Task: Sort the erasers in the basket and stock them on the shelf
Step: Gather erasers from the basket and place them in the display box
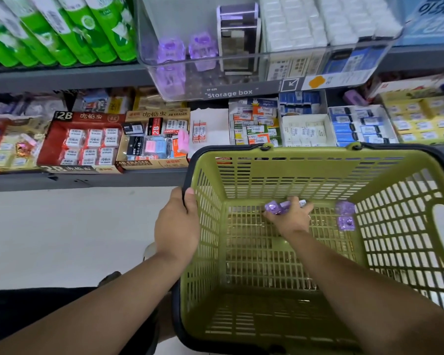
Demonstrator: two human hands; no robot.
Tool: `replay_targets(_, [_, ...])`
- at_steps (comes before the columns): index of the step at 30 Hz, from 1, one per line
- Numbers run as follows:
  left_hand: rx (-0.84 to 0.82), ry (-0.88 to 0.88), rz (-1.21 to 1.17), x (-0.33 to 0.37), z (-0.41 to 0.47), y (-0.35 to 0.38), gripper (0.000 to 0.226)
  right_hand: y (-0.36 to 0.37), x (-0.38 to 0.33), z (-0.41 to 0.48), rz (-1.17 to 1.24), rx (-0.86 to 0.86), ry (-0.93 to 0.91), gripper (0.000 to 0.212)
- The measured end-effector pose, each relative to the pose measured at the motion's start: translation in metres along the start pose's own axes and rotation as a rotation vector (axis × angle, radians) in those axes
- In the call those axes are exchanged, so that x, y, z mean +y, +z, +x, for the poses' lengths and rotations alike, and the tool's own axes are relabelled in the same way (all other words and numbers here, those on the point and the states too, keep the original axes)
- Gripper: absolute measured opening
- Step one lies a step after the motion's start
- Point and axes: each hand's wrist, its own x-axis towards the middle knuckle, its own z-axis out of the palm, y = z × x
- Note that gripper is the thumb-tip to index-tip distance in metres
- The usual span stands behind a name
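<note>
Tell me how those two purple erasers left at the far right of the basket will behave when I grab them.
The purple erasers look small and blocky, so probably light and unlikely to roll. Their glossy wrap may be slippery. On the slotted basket floor they might slide or snag.

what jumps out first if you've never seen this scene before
The big green basket fills the lower right, nearly bare, with the right hand inside closing on purple erasers and two more purple ones by its right wall. The left hand holds its rim. Above, a clear storage box holds matching purple erasers.
</note>
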Motion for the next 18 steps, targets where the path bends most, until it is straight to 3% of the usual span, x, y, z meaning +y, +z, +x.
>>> replay_targets(6, [-0.01,-0.022,0.064,0.005,-0.003,-0.002,0.045,-0.032,-0.001,-0.016,0.085,-0.18,-0.163,0.063])
replay_targets(10, [0.098,0.223,0.135,0.037,-0.01,-0.011,0.056,-0.066,-0.041,-0.065,0.08,-0.291,-0.442,0.062])
replay_targets(12, [-0.058,0.212,-0.019,0.058,-0.017,-0.014,0.055,-0.09,-0.069,-0.097,0.1,-0.315,-0.625,0.065])
replay_targets(16, [-0.683,-0.261,-0.653,0.101,-0.038,-0.043,0.048,-0.148,-0.116,-0.15,0.101,-0.319,-0.916,0.066])
replay_targets(18, [-0.841,-0.294,-0.833,0.112,-0.041,-0.059,0.042,-0.17,-0.132,-0.167,0.055,-0.28,-0.97,0.066])
